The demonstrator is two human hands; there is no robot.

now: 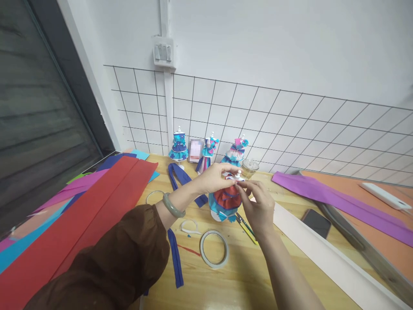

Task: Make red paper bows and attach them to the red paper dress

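A miniature dress form (238,174) with a white neck knob stands on the table, dressed in a red and blue crepe paper dress (227,198) with a blue bow low on the skirt. From the left, my left hand (215,176) curls its fingers and thumb about the top of the form. My right hand (259,206) pinches at the dress's upper edge on the right side, thumb against fingers. Whatever small piece lies between those fingertips is too small to make out. Both hands hide part of the bodice.
Behind stand several dressed forms (179,146) and a glass cup (250,168). A tape roll (214,249), a yellow cutter (248,230) and blue paper strips (176,260) lie nearby. Red crepe paper (93,215) is at left; white paper (319,249), a phone (316,223) and purple paper (338,204) at right.
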